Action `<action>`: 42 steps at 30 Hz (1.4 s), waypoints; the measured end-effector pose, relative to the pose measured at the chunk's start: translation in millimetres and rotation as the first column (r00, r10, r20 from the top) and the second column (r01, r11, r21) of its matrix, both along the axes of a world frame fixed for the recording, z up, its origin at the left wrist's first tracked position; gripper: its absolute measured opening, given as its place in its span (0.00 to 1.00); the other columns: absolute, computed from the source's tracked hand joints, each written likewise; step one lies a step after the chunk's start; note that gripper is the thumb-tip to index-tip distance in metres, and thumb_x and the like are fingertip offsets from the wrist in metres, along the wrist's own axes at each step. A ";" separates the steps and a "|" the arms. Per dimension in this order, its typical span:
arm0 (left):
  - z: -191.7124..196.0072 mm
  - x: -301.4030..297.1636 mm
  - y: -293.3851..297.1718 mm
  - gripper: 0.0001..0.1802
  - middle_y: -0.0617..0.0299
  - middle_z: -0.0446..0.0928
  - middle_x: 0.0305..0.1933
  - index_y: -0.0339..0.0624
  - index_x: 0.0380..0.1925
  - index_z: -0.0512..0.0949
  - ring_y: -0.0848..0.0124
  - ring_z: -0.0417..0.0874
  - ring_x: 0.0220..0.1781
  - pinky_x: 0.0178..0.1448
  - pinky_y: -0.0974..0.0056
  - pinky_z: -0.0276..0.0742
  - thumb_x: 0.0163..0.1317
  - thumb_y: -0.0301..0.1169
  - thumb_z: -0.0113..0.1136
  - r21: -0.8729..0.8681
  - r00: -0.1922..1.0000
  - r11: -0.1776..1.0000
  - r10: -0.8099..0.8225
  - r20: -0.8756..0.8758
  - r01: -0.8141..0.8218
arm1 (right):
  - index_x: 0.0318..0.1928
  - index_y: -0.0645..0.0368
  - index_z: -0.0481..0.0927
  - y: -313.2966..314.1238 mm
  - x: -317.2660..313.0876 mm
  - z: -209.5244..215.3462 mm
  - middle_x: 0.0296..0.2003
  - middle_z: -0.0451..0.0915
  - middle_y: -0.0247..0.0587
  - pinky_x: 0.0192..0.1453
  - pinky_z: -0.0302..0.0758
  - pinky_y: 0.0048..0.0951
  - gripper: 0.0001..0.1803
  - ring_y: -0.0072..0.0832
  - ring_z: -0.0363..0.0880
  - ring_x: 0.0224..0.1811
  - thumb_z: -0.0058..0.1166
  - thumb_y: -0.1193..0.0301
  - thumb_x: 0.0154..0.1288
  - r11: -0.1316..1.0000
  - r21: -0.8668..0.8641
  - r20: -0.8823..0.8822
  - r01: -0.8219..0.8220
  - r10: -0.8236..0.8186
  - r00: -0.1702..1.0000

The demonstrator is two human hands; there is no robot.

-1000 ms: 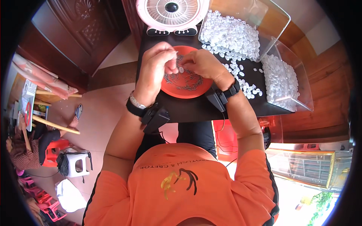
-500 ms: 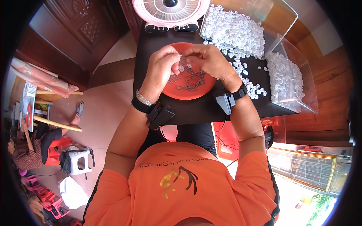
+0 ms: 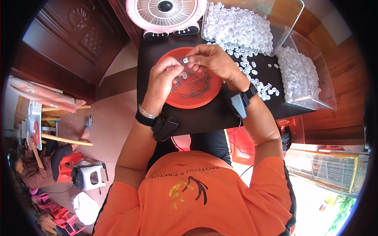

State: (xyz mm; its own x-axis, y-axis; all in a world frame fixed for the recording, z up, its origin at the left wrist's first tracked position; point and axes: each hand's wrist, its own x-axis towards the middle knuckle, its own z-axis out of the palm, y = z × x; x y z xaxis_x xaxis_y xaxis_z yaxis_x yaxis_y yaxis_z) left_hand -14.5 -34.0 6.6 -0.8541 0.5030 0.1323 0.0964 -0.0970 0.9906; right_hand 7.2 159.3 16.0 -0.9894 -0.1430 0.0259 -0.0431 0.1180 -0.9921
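Observation:
Over an orange-red plate (image 3: 193,103), both my hands work close together. My right hand (image 3: 216,65) pinches a small white plastic piece (image 3: 186,60) with a hole in it between thumb and fingertips. Thumb and forefinger of my left hand (image 3: 160,80) are pressed together; what lies between them is too small to make out. Just under its fingertips shows a white oval two-holed piece (image 3: 184,74); I cannot tell whether it is held or lies in the plate. Thin grey metal pins (image 3: 197,91) are scattered across the plate.
Two clear bins, one at the back (image 3: 292,27) and one at the right (image 3: 327,103), hold heaps of white pieces. Loose pieces (image 3: 260,87) lie on the dark table (image 3: 204,122). A pink fan (image 3: 167,24) stands behind the plate. Far left, another person (image 3: 39,169) sits at a table.
My hands have drawn slightly apart, and the white piece in my right fingertips now shows plainly. The whole view has shifted a little, moving the plate and fan leftward in the picture.

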 end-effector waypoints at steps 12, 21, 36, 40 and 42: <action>1.9 3.7 0.0 0.08 0.66 0.74 0.26 0.39 0.28 0.73 0.80 0.73 0.27 0.32 0.74 0.67 0.61 0.31 0.52 0.177 1.000 0.984 -0.007 -0.026 0.011 | 0.37 0.61 0.81 -24.8 14.6 4.5 0.25 0.79 0.29 0.30 0.71 0.16 0.06 0.13 0.75 0.27 0.58 0.73 0.61 0.996 -0.090 -0.080 0.008 -0.015 0.997; -3.1 -1.8 -6.0 0.08 0.65 0.70 0.23 0.41 0.25 0.70 0.77 0.71 0.24 0.28 0.74 0.63 0.60 0.32 0.47 0.232 0.995 0.971 -0.069 0.067 0.052 | 0.38 0.63 0.81 -33.3 19.2 6.9 0.32 0.80 0.32 0.38 0.75 0.19 0.06 0.16 0.77 0.32 0.58 0.77 0.60 0.999 -0.042 -0.302 0.002 -0.015 0.953; 1.9 -1.4 0.0 0.09 0.63 0.72 0.25 0.41 0.34 0.68 0.75 0.73 0.26 0.31 0.73 0.65 0.63 0.35 0.45 0.212 0.993 0.973 -0.105 0.047 0.093 | 0.33 0.65 0.77 -31.9 14.0 -0.1 0.23 0.79 0.33 0.27 0.71 0.17 0.05 0.14 0.74 0.24 0.58 0.75 0.59 0.988 -0.128 -0.258 0.084 -0.115 0.959; 0.3 0.8 2.5 0.08 0.62 0.75 0.25 0.41 0.34 0.69 0.78 0.73 0.24 0.29 0.76 0.66 0.62 0.34 0.48 0.237 0.995 0.970 -0.078 0.055 0.063 | 0.33 0.65 0.77 -36.1 15.3 0.4 0.22 0.79 0.34 0.27 0.71 0.17 0.04 0.14 0.75 0.24 0.57 0.76 0.60 0.960 -0.268 -0.260 0.079 -0.151 0.954; 0.3 -0.8 -0.6 0.09 0.62 0.72 0.27 0.40 0.36 0.68 0.75 0.73 0.27 0.32 0.73 0.66 0.64 0.34 0.44 0.177 0.983 0.973 -0.162 0.085 0.146 | 0.33 0.65 0.76 -38.6 18.2 0.8 0.22 0.79 0.33 0.27 0.71 0.17 0.04 0.14 0.75 0.25 0.56 0.77 0.61 0.965 -0.252 -0.263 0.078 -0.146 0.954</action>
State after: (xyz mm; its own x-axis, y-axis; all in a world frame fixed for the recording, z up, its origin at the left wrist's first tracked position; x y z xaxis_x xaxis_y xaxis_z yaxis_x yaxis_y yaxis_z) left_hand -15.3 -34.6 6.9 -0.7812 0.6070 0.1461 -0.0299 -0.2701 0.9624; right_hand 25.4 120.7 16.8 -0.9472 0.0123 0.3203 -0.3199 -0.0977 -0.9424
